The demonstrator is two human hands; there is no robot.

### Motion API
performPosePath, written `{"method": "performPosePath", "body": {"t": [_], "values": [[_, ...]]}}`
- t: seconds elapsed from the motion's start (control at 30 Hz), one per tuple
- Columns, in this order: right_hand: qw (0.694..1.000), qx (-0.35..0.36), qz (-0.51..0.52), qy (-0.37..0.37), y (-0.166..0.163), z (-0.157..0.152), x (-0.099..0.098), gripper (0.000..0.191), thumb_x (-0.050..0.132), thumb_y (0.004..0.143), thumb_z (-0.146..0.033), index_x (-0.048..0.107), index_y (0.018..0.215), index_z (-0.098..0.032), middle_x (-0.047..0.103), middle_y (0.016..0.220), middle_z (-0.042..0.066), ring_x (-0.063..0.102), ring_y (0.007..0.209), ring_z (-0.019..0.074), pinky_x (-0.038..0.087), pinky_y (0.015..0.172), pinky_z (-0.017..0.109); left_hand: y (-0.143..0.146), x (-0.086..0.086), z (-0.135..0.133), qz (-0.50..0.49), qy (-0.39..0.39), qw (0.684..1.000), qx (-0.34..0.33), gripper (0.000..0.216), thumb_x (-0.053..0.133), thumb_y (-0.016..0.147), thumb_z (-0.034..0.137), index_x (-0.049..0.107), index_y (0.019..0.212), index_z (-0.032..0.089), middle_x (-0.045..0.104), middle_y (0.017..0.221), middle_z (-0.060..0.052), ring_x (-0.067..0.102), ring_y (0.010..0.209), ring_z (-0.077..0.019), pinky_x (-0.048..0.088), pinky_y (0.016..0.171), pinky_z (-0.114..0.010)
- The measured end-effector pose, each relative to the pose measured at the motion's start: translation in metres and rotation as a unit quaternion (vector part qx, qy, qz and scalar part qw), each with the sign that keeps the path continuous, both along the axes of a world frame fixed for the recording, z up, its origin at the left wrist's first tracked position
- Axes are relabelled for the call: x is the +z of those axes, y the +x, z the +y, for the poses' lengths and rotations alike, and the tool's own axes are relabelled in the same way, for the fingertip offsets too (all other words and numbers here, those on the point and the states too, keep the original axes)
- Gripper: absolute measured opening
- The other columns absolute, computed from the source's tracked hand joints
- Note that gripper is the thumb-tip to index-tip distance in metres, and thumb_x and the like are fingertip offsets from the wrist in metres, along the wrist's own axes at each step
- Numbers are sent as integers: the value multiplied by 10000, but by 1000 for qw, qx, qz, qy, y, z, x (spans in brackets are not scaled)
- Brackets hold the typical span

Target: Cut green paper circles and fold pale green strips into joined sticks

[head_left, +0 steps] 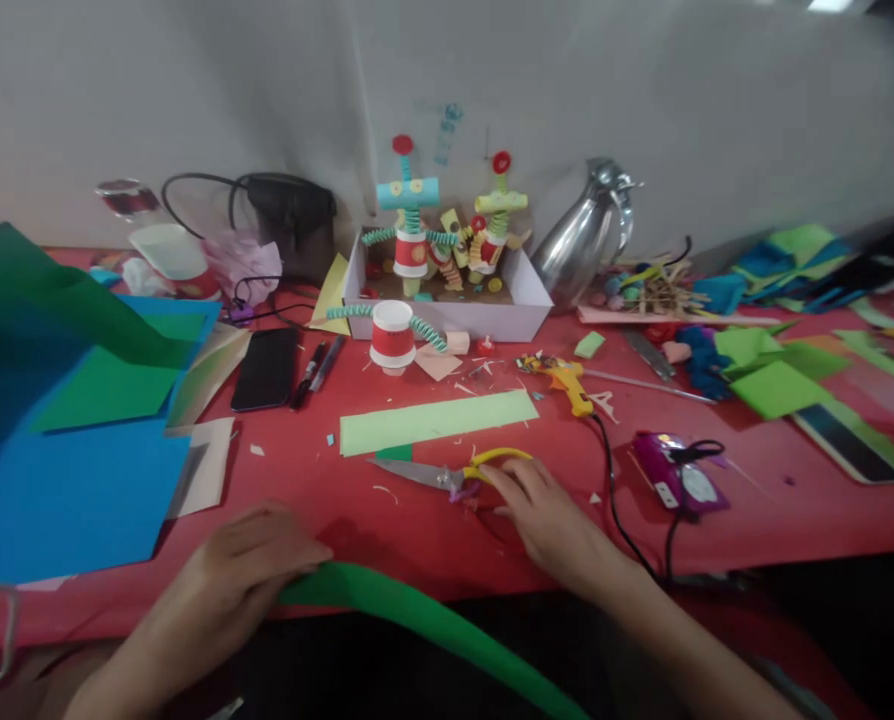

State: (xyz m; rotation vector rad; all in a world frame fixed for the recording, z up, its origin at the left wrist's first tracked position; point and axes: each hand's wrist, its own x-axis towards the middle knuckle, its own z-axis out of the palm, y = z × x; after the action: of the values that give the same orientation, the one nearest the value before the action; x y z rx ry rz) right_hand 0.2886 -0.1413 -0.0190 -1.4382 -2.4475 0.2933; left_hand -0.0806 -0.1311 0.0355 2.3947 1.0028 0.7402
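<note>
My left hand [248, 560], low on the left, pinches one end of a long green paper strip [417, 610] that curves down past the table's front edge. Fingers of my right hand [541, 510] close on the yellow handle of a pair of scissors [417, 473]. The scissors' blades point left on the red table [432, 530], and a small green paper piece shows just behind them. A pale green strip [439, 420] lies flat beyond the scissors. Further back stands a red and white paper cup [393, 340] with coiled paper arms.
A white box [447, 322] with paper-cup robots stands at the back, beside a metal jug [582, 235]. Rightward are a yellow glue gun [571, 388], a purple corded device [672, 470] and paper scraps. Leftward lie a black phone [265, 370], pens [319, 370] and blue sheets [79, 500].
</note>
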Motion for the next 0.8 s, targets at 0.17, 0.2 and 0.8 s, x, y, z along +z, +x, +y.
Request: {"method": "performPosePath", "body": {"t": [0.17,0.2,0.8], "values": [[992,-105,18,64,16,6,-13,519,418,958,-134,403,1468,-230,567,1241,153,551,1183,306,506,1004,528,10,-10,25,7,-22,1000,18,267,551,890,224,745,1020,353,764,907,-3,699,834,-198,557,743,-289],[988,-131,16,81,19,10,-16,496,427,957,-152,430,1446,-231,581,1207,151,569,1151,309,518,980,527,13,-12,33,11,-35,999,26,248,549,902,250,749,1018,340,766,944,-9,701,867,-199,556,763,-287],[977,-159,-80,118,19,156,70,299,447,990,-244,695,1146,-180,719,1103,105,589,1047,247,408,976,378,32,-10,111,-46,-202,975,-78,165,592,866,296,738,815,241,740,781,-27,686,720,-175,531,664,-255]]}}
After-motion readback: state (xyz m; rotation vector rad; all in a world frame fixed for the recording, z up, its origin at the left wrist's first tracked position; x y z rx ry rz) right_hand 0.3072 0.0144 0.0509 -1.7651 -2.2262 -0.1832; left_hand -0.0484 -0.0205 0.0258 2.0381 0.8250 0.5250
